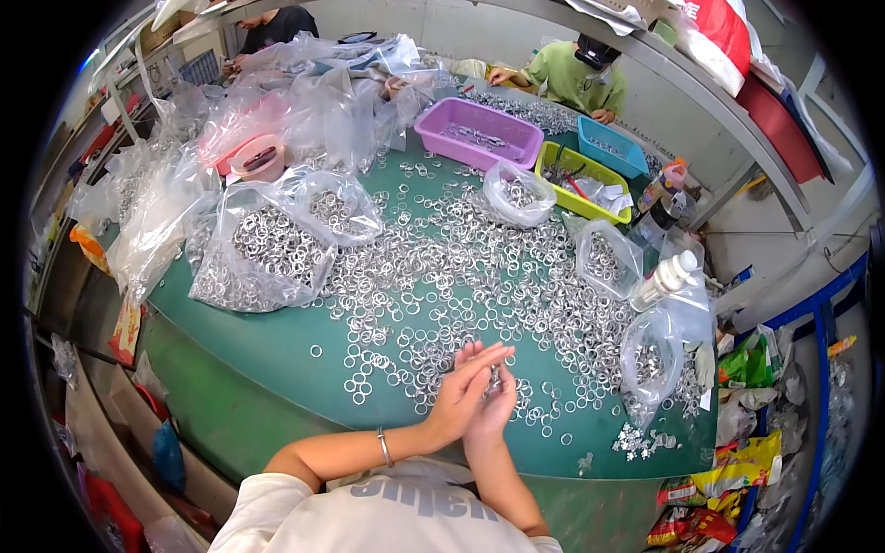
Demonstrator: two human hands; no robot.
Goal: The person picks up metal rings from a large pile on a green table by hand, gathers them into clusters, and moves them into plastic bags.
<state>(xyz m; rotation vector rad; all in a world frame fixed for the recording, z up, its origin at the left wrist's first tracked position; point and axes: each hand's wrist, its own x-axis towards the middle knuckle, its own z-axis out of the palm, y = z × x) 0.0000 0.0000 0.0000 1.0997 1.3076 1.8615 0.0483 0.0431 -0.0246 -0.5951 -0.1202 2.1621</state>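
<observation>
Close to the table's near edge, my left hand point(454, 401) and my right hand point(498, 405) are pressed together, palm toward palm. A few small silvery metal rings point(494, 376) show in the gap between them; most of what lies inside is hidden by the fingers. Just beyond and around my hands spreads a wide heap of loose metal rings point(424, 263) on the green tabletop point(267, 355).
Clear plastic bags of rings stand at the left point(263, 253) and right point(650, 359). Farther back are a purple bin point(530, 152), a yellow-green bin point(604, 210) and a blue bin point(636, 166). A white bottle point(666, 279) leans at right. Two people sit across the table.
</observation>
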